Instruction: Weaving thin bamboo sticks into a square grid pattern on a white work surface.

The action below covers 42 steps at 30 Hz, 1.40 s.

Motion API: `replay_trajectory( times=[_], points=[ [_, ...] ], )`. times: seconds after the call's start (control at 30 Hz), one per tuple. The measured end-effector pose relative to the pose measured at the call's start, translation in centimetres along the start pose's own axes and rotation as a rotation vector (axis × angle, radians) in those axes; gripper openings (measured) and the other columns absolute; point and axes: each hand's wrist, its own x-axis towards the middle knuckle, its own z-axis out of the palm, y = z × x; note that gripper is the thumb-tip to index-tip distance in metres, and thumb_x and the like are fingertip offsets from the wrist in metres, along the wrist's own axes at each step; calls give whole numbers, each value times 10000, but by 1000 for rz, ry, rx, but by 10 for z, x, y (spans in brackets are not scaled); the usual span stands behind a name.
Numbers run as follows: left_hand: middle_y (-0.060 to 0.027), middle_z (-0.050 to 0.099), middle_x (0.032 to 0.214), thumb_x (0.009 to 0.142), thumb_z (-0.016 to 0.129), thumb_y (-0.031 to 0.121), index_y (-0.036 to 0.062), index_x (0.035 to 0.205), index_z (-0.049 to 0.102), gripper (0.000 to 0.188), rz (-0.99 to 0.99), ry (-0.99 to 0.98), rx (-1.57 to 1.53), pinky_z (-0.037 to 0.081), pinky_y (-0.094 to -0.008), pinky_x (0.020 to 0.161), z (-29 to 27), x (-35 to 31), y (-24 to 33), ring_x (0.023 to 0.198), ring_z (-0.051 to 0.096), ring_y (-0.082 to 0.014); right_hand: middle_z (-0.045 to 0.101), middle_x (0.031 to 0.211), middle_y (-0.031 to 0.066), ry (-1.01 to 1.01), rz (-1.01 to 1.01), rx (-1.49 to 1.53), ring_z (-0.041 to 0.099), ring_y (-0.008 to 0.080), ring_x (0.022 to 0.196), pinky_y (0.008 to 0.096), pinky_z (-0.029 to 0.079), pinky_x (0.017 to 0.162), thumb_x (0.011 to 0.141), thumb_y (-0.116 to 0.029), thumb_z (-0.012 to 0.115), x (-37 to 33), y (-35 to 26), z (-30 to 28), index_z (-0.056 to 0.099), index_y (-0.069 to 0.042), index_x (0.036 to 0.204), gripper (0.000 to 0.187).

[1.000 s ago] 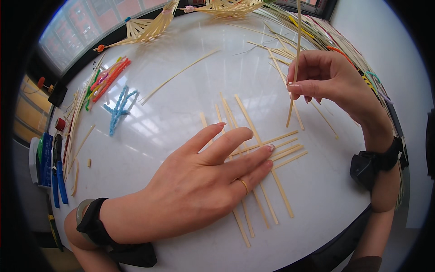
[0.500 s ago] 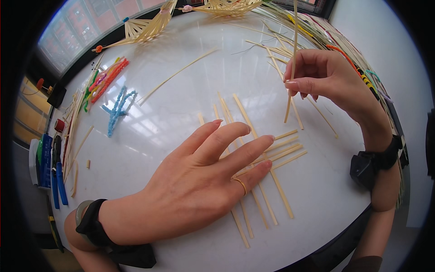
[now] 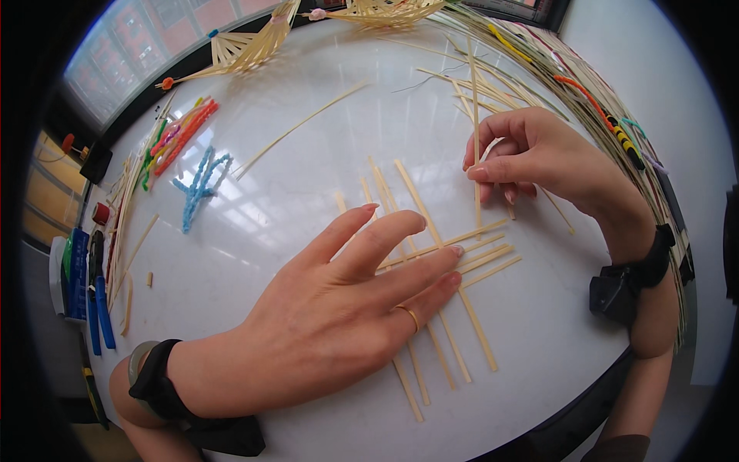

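Note:
My left hand (image 3: 339, 292) lies with fingers spread over a small lattice of crossed pale bamboo strips (image 3: 476, 329), its fingertips resting on them. Lengthwise strips stick out beyond and below the hand, while several crosswise strips (image 3: 499, 267) end to its right. Much of the crossing is hidden under the palm and fingers. Beyond the lattice's right side, my right hand (image 3: 535, 158) pinches a single bamboo strip (image 3: 473, 85) between thumb and fingers. That strip stands nearly upright, its lower end close to the far crosswise strip.
Loose strips (image 3: 493, 92) lie behind my right hand, beside a long bundle (image 3: 593, 100) along the right edge. At the left are blue pipe cleaners (image 3: 202, 185), coloured ones (image 3: 185, 135), blue-handled pliers (image 3: 100, 312) and a red roll (image 3: 101, 213). Woven bamboo pieces (image 3: 258, 54) stand at the back.
My right hand has come nearer and a little left with its strip, toward the lattice. Fingers of my left hand shifted slightly, and more of the far crosswise strip shows.

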Motion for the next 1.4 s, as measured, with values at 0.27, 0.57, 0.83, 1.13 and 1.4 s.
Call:
replay_trajectory(
  times=[0.27,0.57,0.83,1.13,1.4],
  points=[
    [6,569,1279,736,598,151,96,1071,679,349,16,27,-8,444,-401,967,2,-1,-1,1178,446,-263,678,746,24,-39,88,91,514,24,563,160,364,512,820,-171,674,3,0,0,644,-40,892,153],
    [-7,567,1284,736,605,145,90,1079,675,355,11,35,-23,446,-385,954,3,-1,-1,1172,447,-265,676,757,46,-107,-25,70,580,51,623,179,427,544,838,-140,658,-1,-2,1,637,-8,895,145],
    [-17,553,1295,731,613,141,102,1081,680,358,11,24,-33,445,-380,959,2,0,-1,1177,436,-262,667,766,45,-78,-164,-17,640,83,712,207,464,579,853,-128,645,-7,-6,-2,624,-18,867,113],
    [-56,549,1269,722,616,129,110,1077,682,361,-2,11,-25,450,-384,955,1,0,0,1156,446,-257,655,741,29,-56,-212,-109,634,85,710,213,458,580,847,-127,651,-12,-9,-7,622,-32,862,100],
    [33,545,1309,724,622,160,108,981,718,279,63,61,39,449,-372,949,9,-1,-3,1180,447,-231,640,745,27,-92,-196,-66,618,80,712,218,450,595,844,-103,641,-8,-5,-7,609,-29,850,81]
  ],
)
